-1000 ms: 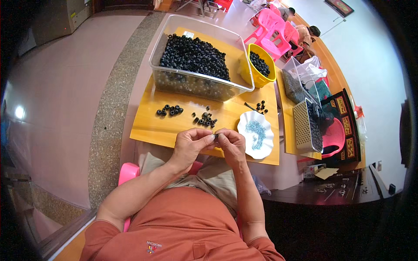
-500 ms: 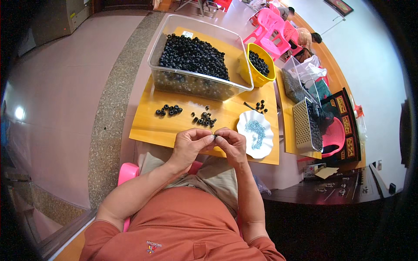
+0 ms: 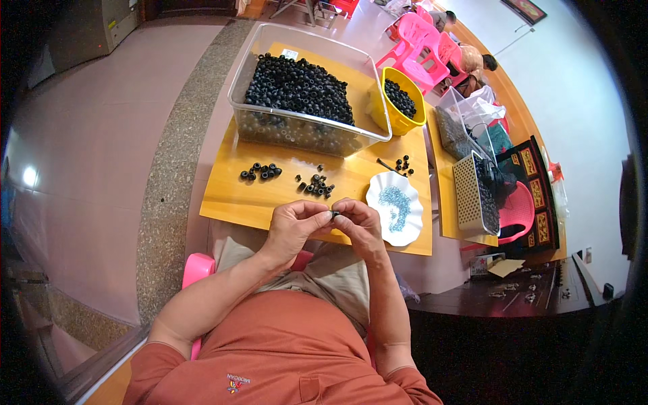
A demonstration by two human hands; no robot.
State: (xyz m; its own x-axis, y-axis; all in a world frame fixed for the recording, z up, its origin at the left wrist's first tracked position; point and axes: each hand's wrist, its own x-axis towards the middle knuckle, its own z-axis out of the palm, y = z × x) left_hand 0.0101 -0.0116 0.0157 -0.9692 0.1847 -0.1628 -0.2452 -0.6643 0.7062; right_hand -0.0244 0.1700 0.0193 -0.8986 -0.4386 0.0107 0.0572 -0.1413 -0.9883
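Note:
Pinched between both my hands is a small black ring-shaped part [image 3: 335,214], mostly hidden by fingertips. My left hand [image 3: 294,223] grips it from the left, thumb against forefinger. From the other side my right hand [image 3: 360,224] holds it in the same way. Just beyond my fingers lies a loose group of black ring-shaped parts [image 3: 316,185], and a second group [image 3: 262,171] sits farther left. Beside my right hand stands a white scalloped plate [image 3: 412,229] with tiny pale-blue pieces [image 3: 398,206] spread on it.
A clear plastic bin [image 3: 310,111] full of black parts takes up the table's far side. Next to it stands a yellow tub [image 3: 408,124]. Several black pieces [image 3: 403,163] and a dark thin tool [image 3: 387,165] lie beyond the plate. A beige perforated basket [image 3: 467,196] stands right.
Both hands stay together at the same spot. The dark part between my fingertips shows slightly more, and the view has shifted very little.

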